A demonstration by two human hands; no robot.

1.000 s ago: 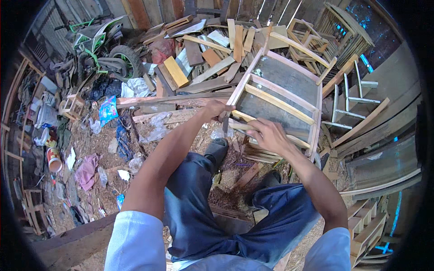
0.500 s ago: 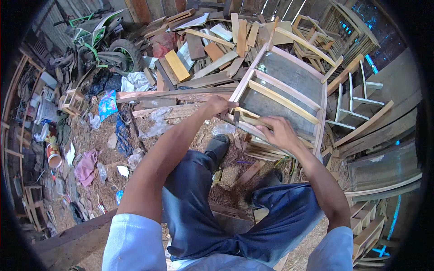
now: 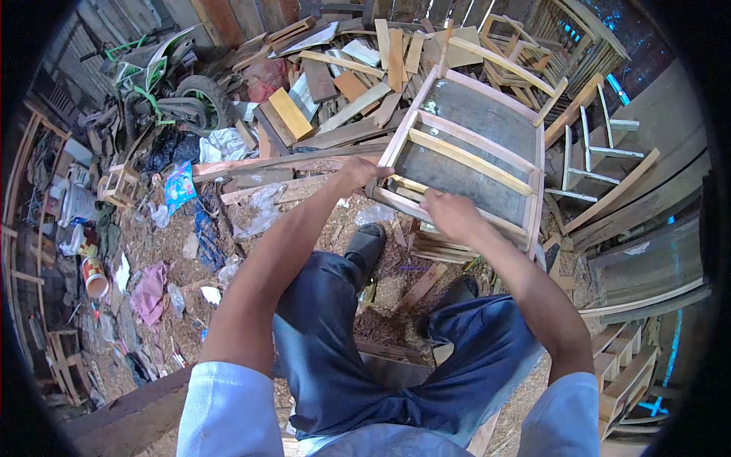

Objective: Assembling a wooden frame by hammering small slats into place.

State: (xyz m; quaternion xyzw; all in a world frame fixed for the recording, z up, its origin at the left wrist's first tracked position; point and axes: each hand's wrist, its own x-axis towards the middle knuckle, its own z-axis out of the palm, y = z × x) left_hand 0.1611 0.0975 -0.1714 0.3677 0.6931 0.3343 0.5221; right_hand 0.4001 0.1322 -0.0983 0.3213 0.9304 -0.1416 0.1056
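Observation:
A pale wooden frame (image 3: 473,162) with several crosswise slats leans in front of me, over a dark grey sheet. My left hand (image 3: 361,175) is closed around its near left corner. Closer to the middle of the near side, my right hand (image 3: 452,215) has its fingers curled down onto a thin wooden slat (image 3: 407,185) just inside the near rail. The right fingertips are partly hidden behind the hand, and the slat's right part lies under it.
Loose boards (image 3: 335,95) lie heaped beyond the frame. A green-and-white motorbike (image 3: 171,95) stands far left. White wooden racks (image 3: 594,164) lean at the right. Stacked wood strips (image 3: 442,247) sit below the frame, near my sandalled foot (image 3: 367,247). Scraps and shavings cover the ground.
My right hand has shifted slightly left along the near side, and its fingers have curled in from a more outstretched pose. The left hand keeps its hold on the frame's corner.

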